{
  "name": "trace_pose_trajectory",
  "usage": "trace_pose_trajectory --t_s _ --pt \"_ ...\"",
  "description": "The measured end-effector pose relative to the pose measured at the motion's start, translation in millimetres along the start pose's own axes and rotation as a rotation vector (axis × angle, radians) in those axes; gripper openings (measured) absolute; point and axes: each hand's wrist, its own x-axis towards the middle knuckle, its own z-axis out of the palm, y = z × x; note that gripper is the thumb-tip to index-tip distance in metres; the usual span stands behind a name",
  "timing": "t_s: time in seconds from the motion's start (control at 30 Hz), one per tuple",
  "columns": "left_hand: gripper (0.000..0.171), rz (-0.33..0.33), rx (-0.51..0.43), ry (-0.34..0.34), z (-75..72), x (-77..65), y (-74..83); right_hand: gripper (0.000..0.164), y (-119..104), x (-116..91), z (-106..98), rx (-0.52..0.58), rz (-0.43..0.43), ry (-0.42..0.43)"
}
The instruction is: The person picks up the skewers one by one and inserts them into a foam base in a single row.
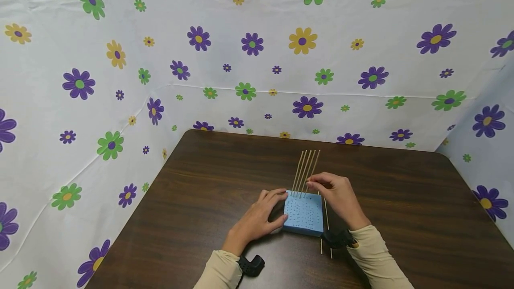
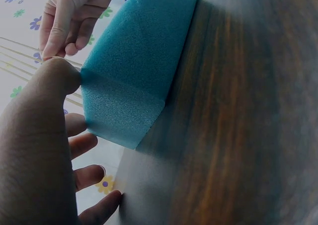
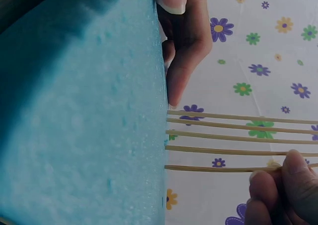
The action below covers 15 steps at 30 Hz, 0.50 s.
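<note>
A light blue foam block (image 1: 303, 217) with rows of small holes lies on the table. Several thin wooden skewers (image 1: 300, 171) stand in a row along its far edge, leaning slightly right. My right hand (image 1: 339, 195) pinches the rightmost skewer (image 3: 213, 169) between thumb and fingers, a little above the foam; in the right wrist view its lower end meets the block. At the block's left side, my left hand (image 1: 257, 217) rests with thumb and fingers spread against the side and far left corner. In the left wrist view its other fingers (image 2: 89, 178) are apart, off the foam.
Two loose skewers (image 1: 327, 214) lie on the table just right of the block, partly under the right wrist. The dark wooden table (image 1: 209, 182) meets a flower-patterned cloth (image 1: 265, 79) at its back and left edges. Each wrist wears a black camera (image 1: 252, 266).
</note>
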Motion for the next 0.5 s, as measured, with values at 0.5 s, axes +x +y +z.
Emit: trace_pose_trajectory --t_s 0.5 --pt "0.058 0.003 -0.006 -0.001 -0.5 -0.5 0.2 0.013 1.4 -0.1 3.7 -0.070 -0.023 -0.005"
